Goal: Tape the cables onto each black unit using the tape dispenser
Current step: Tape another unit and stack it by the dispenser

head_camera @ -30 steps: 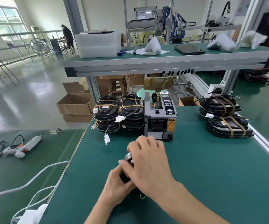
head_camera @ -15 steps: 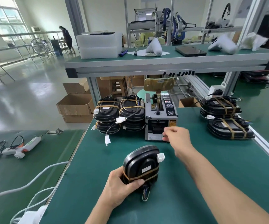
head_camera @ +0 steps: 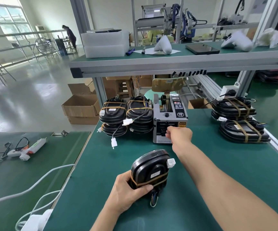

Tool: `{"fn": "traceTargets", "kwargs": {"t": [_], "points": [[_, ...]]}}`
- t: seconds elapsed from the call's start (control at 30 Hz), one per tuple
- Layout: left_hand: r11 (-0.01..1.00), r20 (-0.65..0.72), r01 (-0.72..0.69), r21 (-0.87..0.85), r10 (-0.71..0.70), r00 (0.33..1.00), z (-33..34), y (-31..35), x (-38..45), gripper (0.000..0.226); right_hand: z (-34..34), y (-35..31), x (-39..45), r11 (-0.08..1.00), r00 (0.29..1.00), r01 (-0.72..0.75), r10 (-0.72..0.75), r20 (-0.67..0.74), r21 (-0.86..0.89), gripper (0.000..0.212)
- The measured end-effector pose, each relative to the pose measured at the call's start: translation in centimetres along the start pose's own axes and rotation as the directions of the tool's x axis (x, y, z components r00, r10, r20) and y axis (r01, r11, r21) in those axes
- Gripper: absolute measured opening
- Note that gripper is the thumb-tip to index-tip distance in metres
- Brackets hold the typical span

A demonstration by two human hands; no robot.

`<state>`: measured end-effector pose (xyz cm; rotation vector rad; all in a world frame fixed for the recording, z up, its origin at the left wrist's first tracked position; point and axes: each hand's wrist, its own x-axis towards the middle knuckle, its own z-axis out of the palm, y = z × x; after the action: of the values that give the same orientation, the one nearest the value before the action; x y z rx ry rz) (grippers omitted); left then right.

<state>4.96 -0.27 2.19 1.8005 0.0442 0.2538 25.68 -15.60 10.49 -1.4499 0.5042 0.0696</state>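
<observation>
Green table (head_camera: 201,164): left hand (head_camera: 126,192) curls its fingers (head_camera: 145,188) round an upright black unit (head_camera: 150,169); right hand (head_camera: 180,134) pinches at the tape dispenser (head_camera: 170,119) mouth.

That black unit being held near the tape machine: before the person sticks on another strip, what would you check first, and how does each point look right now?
1. Black unit steadied: ok, the left hand grips its lower edge on the green mat.
2. Right hand at the tape dispenser: ok, fingers at its front slot.
3. Strip actually pinched: cannot tell, no tape is visible at the fingertips.
4. One tape band already on the unit: ok, a tan band crosses it.
5. White connector secured: not ok, it sticks out loose at the unit's right edge.
</observation>
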Motion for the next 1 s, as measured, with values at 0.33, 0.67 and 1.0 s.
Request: {"fn": "traceTargets", "kwargs": {"t": [0.33,0.67,1.0], "points": [[1.000,0.002,0.010,0.011,-0.010,1.000,0.0,0.3,-0.1,0.039,1.1,0.1,0.2,0.992,0.995,-0.041,0.052,-0.088,0.121,0.012],[1.000,0.009,-0.011,-0.005,0.012,1.000,0.0,0.2,-0.1,0.048,-3.6,0.6,-5.5,0.997,0.986,-0.035,0.024,0.166,0.064,0.013],[1.000,0.014,-0.005,0.010,0.005,1.000,0.0,0.3,-0.2,0.034,-9.4,0.0,-16.5,0.966,0.833,0.257,-0.235,0.501,0.025,0.013]]}}
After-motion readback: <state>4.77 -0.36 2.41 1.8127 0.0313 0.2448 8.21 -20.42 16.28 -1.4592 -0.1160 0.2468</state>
